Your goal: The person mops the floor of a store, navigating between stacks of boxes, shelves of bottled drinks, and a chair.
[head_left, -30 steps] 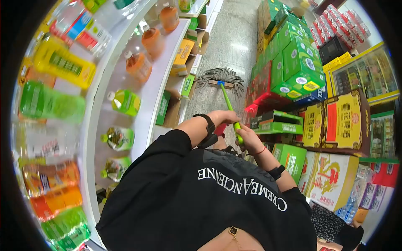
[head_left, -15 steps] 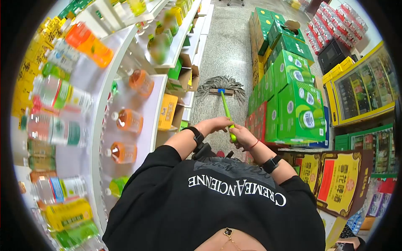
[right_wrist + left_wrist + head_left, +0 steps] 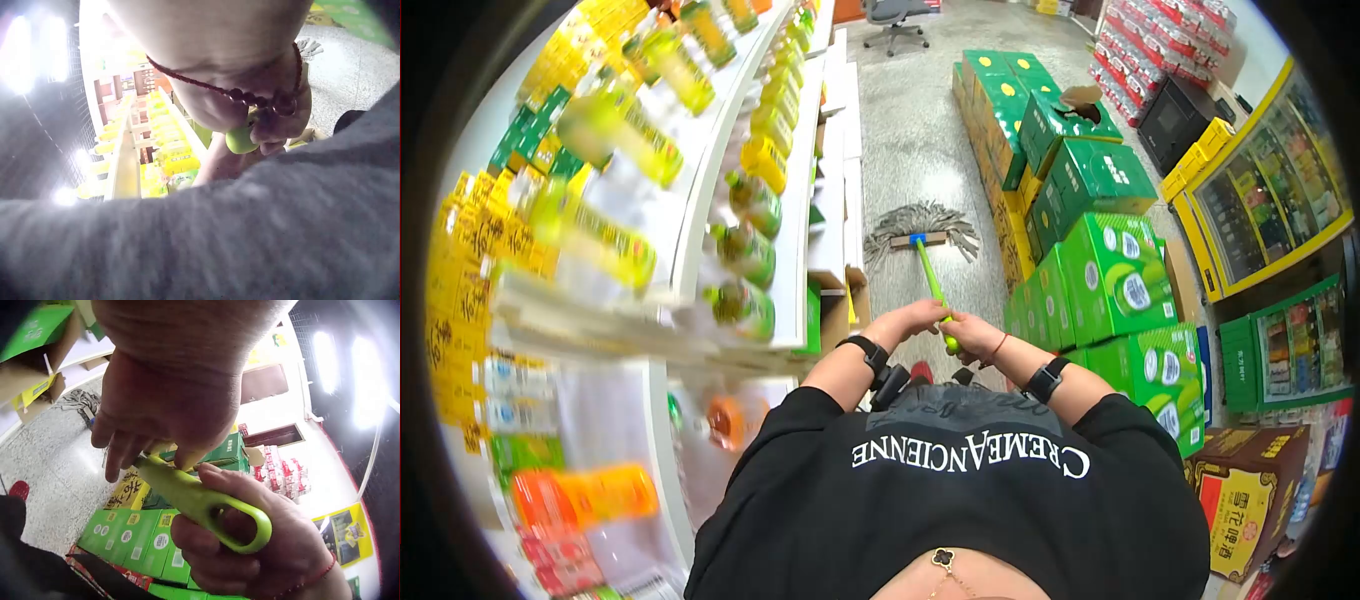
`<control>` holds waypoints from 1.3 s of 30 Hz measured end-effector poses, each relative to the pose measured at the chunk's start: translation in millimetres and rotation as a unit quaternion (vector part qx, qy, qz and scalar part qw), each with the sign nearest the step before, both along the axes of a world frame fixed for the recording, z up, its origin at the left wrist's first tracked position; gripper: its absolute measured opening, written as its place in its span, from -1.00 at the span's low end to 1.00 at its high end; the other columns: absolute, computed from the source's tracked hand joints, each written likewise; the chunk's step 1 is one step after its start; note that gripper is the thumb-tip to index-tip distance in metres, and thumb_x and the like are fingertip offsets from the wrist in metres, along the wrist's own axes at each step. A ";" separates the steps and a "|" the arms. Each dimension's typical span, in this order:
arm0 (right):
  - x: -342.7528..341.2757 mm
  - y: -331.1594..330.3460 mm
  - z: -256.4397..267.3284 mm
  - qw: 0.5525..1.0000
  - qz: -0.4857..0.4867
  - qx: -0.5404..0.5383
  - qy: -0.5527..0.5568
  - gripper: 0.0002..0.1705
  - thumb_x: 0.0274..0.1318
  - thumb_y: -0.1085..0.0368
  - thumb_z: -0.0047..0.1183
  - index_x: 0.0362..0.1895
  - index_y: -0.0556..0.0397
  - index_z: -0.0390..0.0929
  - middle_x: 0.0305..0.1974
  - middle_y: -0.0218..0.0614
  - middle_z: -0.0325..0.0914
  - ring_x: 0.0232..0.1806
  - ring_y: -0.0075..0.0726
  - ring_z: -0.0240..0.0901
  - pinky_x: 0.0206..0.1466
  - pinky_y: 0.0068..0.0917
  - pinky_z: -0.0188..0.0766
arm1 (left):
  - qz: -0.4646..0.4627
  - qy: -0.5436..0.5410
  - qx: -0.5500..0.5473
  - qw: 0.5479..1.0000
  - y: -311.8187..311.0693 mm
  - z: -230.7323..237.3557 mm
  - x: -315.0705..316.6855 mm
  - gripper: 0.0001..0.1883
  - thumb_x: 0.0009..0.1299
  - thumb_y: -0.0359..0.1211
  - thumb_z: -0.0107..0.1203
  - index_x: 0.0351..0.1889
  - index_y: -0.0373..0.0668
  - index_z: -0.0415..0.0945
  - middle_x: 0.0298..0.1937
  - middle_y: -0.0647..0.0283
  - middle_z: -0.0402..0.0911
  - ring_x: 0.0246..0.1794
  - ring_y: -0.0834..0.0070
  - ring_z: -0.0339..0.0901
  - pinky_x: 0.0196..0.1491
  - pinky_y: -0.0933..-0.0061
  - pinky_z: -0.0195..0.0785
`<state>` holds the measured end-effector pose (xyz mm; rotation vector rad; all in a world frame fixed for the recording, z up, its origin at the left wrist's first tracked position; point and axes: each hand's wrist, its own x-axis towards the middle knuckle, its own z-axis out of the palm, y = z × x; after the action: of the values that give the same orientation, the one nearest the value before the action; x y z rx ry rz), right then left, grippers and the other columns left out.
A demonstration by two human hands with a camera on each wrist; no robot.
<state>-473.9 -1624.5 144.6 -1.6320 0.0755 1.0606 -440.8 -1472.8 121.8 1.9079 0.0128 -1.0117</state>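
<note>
A mop with a grey string head (image 3: 922, 222) lies spread on the floor ahead, its lime-green handle (image 3: 929, 270) slanting back toward the person. The left hand (image 3: 912, 318) grips the handle a little below its top end, palm down in the left wrist view. Close behind it, the right hand (image 3: 974, 338) holds the top end, fingers wrapped round the looped green grip (image 3: 187, 499). In the right wrist view the rounded handle end (image 3: 241, 140) sticks out of the right hand, under a red beaded bracelet (image 3: 240, 97).
Shelves of bottled drinks (image 3: 768, 115) line the left side of the narrow aisle. Stacked green cartons (image 3: 1115, 275) line the right, with a brown carton (image 3: 1245, 500) nearer. An office chair (image 3: 894, 22) stands at the far end of the speckled floor (image 3: 905, 120).
The person has moved forward along the aisle, the mop head staying ahead on the floor. Shelves and cartons have slid backward, and the chair shows more fully. Both hands keep their hold.
</note>
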 end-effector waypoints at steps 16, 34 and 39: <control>302.6 43.1 -28.4 0.998 -0.026 0.008 -0.062 -0.58 0.03 0.11 -0.12 -0.04 0.05 0.33 -0.55 -0.38 0.35 -0.66 -0.46 0.29 -0.62 -0.47 0.25 | -0.239 -0.068 0.094 0.964 41.8 -42.8 330.1 -0.52 0.25 -0.13 -0.11 0.03 -0.25 0.32 -0.17 0.13 0.44 -0.27 0.40 0.37 -0.32 0.39 0.25; 692.6 92.1 -35.7 0.996 -0.078 0.028 0.015 -0.70 0.08 0.06 -0.11 -0.22 0.00 0.36 -0.68 -0.39 0.27 -0.82 -0.51 0.15 -0.82 -0.53 0.08 | -0.008 0.058 0.016 0.998 84.7 -10.6 698.2 -0.32 0.27 -0.04 -0.14 0.28 -0.19 0.02 0.03 0.15 0.35 -0.08 0.42 0.30 -0.17 0.38 0.20; 809.4 116.7 -49.4 0.995 -0.088 0.035 0.024 -0.66 0.08 0.05 -0.14 -0.16 0.00 0.39 -0.70 -0.33 0.27 -0.84 -0.48 0.13 -0.82 -0.51 0.08 | -0.010 0.048 0.014 0.999 107.2 -12.9 812.9 -0.33 0.25 -0.05 -0.12 0.26 -0.20 0.06 0.00 0.15 0.37 -0.09 0.41 0.31 -0.16 0.37 0.20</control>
<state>335.5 -1507.8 95.2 -1.5068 0.2078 0.9563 372.1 -1365.6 108.9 1.8870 0.0630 -1.1217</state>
